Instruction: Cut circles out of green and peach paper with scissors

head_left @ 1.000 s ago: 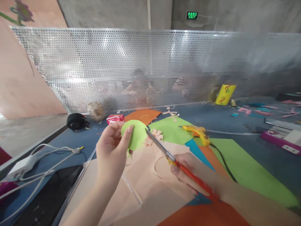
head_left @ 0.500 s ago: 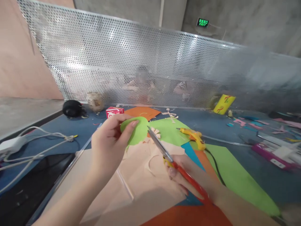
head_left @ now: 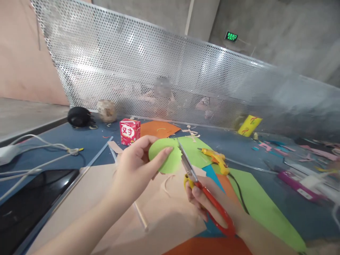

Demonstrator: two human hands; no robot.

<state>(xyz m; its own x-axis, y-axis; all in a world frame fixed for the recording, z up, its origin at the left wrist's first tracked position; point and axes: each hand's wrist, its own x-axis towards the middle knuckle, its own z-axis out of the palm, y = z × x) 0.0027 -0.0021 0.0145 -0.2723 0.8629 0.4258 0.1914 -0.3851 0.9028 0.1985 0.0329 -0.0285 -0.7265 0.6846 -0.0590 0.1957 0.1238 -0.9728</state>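
Observation:
My left hand [head_left: 135, 168] pinches a round piece of light green paper [head_left: 164, 160] between thumb and fingers, held above the table. Its right edge is notched into small teeth. My right hand [head_left: 209, 203] grips red-handled scissors [head_left: 204, 187] with a yellow pivot. The blades point up and left and touch the notched edge of the green piece. Peach paper [head_left: 106, 198] lies flat under both hands.
A yellow glue gun [head_left: 215, 157] with a black cord lies on green paper [head_left: 260, 202] to the right. A pink box [head_left: 129, 131], orange paper [head_left: 159, 129], a black object [head_left: 79, 117], white cables [head_left: 34, 156] and a yellow container [head_left: 248, 125] sit before the perforated metal screen [head_left: 170, 74]. People sit behind the screen.
The view has swung left and down. Both hands shifted right in it. The scissors turned steeper and closed in on the green piece, whose right edge now shows teeth.

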